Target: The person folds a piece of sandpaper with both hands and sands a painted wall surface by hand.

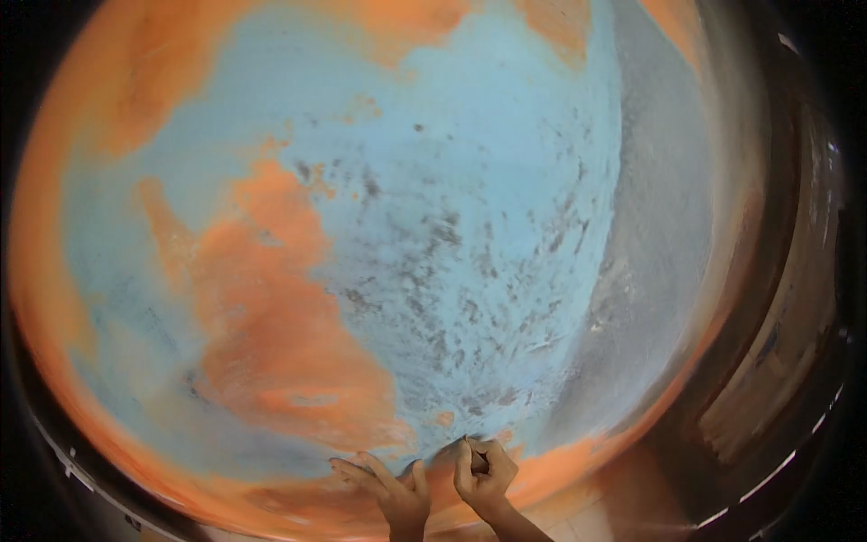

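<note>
The right hand (489, 487) curls at six o'clock on the round painted surface (280, 298), thumb and fingertips closing into a ring that would suit something small; whether it pinches anything, I cannot tell. The left hand (397, 495) spreads beside it, fingers toward ten o'clock, perhaps for balance. Beyond, dark-flecked blue paint (506, 126) reaches toward twelve, a grey band (657, 208) toward three.

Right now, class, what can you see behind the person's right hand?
Behind the right hand is the large blue, orange and grey surface, showing orange to the hand's right and blue above. The patch the hand covers cannot be seen.
</note>
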Demonstrator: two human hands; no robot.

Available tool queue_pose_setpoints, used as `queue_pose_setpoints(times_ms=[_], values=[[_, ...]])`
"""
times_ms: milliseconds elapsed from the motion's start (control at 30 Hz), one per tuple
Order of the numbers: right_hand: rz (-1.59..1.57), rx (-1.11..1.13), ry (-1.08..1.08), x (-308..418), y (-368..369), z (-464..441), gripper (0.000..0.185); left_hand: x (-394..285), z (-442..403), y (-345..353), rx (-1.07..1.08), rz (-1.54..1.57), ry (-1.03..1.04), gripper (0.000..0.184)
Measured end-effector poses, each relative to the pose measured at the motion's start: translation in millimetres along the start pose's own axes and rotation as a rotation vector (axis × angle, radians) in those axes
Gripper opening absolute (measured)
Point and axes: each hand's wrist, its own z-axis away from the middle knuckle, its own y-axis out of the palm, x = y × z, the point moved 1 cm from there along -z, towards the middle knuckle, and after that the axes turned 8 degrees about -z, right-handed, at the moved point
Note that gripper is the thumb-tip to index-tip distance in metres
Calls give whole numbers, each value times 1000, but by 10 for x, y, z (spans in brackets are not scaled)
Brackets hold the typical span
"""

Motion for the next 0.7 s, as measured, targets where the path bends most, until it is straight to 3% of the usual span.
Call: queue_pose_setpoints(times_ms=[100,167,200,333,400,433,500,667,700], values=[[-19,34,21,46,-23,-38,12,40,40,19,-23,10,-10,92],[-100,-122,231,-6,-35,-24,15,77,67,47,-29,17,-18,94],[9,-89,41,-6,-35,-36,19,84,90,72,-11,26,-11,97],[55,135,-109,-6,9,118,20,112,117,124,-65,-15,13,94],[141,-115,58,41,23,79,16,111,106,59,-41,-44,23,92],[126,-123,42,52,59,76,16,138,90,29,-63,-41,29,92],[168,-203,211,48,57,121,16,194,111,-13,10,-90,64,90],[332,-5,-181,18,0,80,14,324,-3,-164,-21,-113,131,84],[327,-15,-181,94,21,31,14,351,-108,-268,-18,-136,134,81]])
